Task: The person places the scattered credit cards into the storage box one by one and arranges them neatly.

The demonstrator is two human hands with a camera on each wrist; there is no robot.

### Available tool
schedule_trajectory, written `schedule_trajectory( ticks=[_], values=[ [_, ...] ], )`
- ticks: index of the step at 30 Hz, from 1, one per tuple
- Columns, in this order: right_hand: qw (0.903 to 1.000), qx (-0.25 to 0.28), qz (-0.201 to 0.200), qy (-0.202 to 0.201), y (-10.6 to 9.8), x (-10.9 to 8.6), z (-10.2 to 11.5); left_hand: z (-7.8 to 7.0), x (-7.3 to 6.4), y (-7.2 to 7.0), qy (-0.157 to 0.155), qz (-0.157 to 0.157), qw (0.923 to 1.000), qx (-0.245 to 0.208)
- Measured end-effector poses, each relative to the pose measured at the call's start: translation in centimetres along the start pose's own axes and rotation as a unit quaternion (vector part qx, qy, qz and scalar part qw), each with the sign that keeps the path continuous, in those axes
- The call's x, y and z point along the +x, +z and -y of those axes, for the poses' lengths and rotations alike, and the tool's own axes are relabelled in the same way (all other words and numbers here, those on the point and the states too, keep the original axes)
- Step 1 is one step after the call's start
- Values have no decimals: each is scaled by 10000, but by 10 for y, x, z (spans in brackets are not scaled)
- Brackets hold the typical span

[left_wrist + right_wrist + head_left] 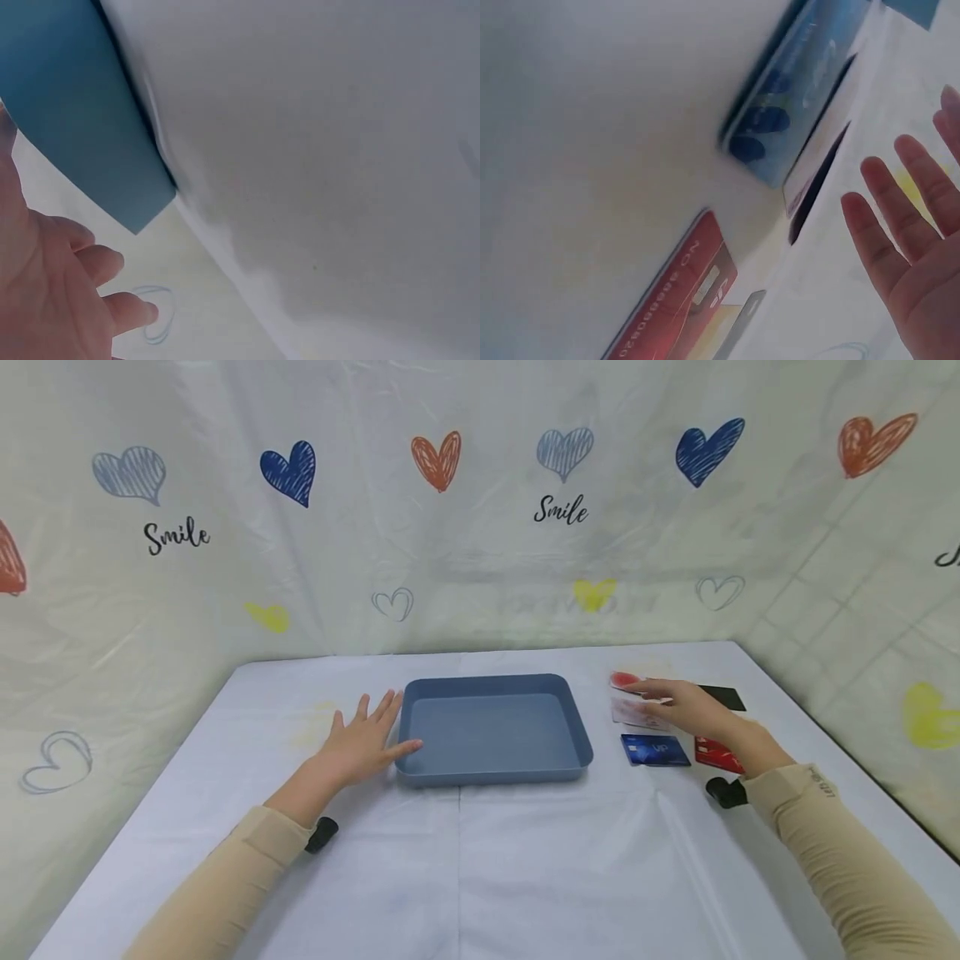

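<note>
My left hand (358,750) is at the left side of a blue-grey rectangular tray (495,778), fingers spread and the thumb at the rim. The left wrist view shows its palm beside the tray's wall (82,112). Over a group of cards on the right, my right hand (693,706) reaches with extended fingers and nothing in its grasp. Below its fingertips lie a pale pink card (628,713) and a card with a red patch (624,679). Nearer are a blue card (655,750) and a red card (716,754), partly covered by the wrist. A dark card (723,697) shows behind the hand.
The tray stands mid-table on a white cloth (525,868). Behind the table hangs a pale sheet (487,552) printed with hearts and the word Smile. Each wrist carries a small black camera (322,835).
</note>
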State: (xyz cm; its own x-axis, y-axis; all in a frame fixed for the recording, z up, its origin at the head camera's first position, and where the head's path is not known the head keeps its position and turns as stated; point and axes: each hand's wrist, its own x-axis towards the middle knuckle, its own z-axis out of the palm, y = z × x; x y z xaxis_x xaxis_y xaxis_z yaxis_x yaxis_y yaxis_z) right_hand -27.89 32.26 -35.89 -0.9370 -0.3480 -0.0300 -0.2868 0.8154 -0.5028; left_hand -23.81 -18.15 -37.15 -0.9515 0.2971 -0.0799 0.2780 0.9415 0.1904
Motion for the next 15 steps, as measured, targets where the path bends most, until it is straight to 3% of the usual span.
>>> schedule_trajectory(
  ticks=[5, 15],
  values=[
    [9989, 390, 155, 216, -2, 2, -8, -3, -3, 1, 95, 138, 9998, 111],
    [9987, 325, 323, 239, -8, 1, -16, -4, -7, 3, 258, 351, 9990, 70]
  ],
)
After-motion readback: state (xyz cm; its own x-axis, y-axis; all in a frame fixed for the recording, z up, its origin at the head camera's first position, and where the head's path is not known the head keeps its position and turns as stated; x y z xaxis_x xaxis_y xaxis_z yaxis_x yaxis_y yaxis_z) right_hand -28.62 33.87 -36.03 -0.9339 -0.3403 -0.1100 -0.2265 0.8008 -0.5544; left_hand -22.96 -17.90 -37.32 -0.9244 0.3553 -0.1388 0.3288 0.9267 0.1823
